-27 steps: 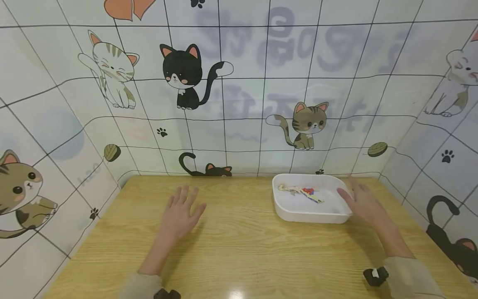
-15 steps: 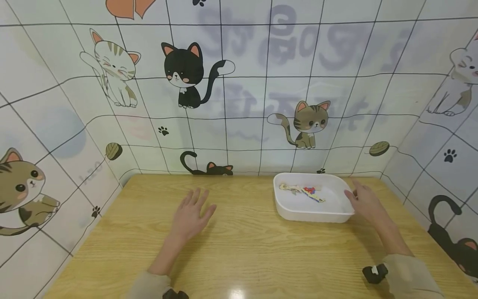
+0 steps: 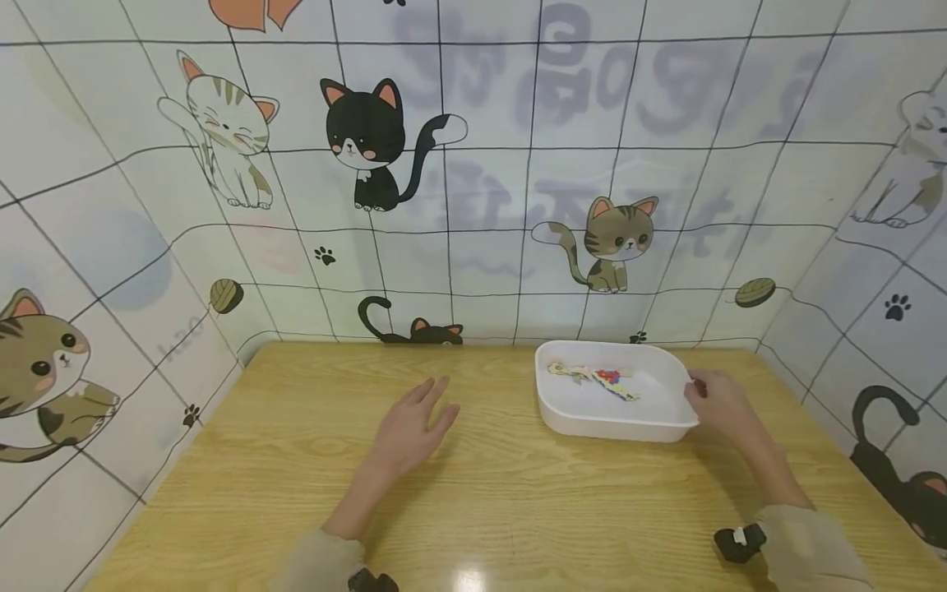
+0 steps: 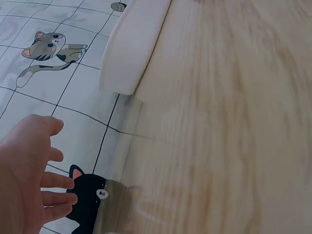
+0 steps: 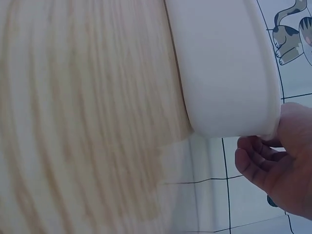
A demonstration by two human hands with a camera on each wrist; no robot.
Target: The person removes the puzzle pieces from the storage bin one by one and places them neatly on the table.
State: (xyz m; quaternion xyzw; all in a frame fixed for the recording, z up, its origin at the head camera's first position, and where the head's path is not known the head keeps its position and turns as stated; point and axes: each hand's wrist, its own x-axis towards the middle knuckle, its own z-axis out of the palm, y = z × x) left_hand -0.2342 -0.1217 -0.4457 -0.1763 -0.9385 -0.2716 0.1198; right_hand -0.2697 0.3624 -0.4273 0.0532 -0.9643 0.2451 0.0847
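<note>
Fingers of the right hand (image 3: pixel 719 400) pinch the rim of a white, rounded-rectangular, plastic-looking tray (image 3: pixel 612 427) near the back-right corner of the pale wooden table (image 3: pixel 473 485), its thin edge, I judge, suiting a grip. The left hand (image 3: pixel 409 430), fingers extended, touches nothing I see. Inside, flat multicoloured pieces (image 3: pixel 610 378) blur together; wrist views hide them.

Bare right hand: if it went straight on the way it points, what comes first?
The white rounded-rectangular plastic-looking tray: the right hand angles toward its right end and seems to grip the rim there, though exact contact is hard to judge.
</note>
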